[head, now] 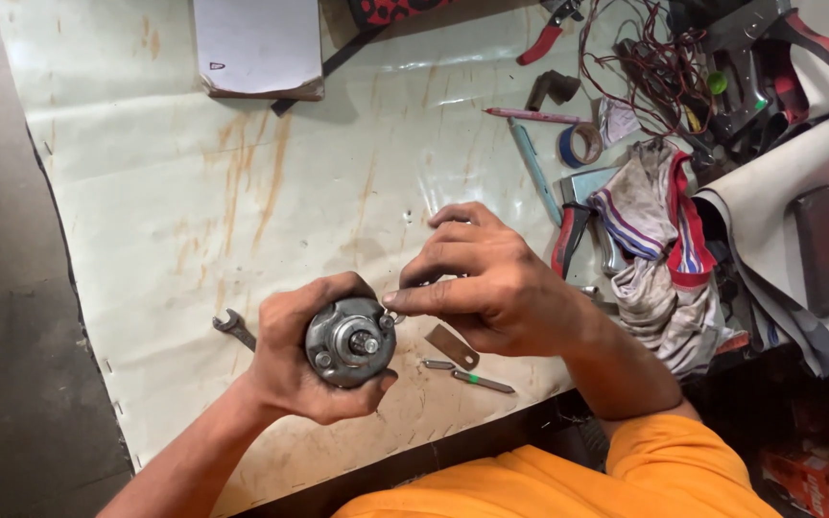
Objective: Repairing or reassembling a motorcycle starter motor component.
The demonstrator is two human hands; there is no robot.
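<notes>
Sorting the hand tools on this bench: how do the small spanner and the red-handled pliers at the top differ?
The spanner is bare grey metal; the pliers have red grips. The spanner lies alone beside the left hand, which holds the round motor; the pliers lie at the far edge by the tangled wires. The spanner is one piece; the pliers are hinged. Both lie flat, untouched.

A repair workshop, plainly. Stained, rust-streaked sheet tacked over the workbench; at its far right corner a clutter of red-handled pliers, tangled wires, a roll of tape, a grimy rag. Small spanner near the front edge, beside loose metal bits.
</notes>
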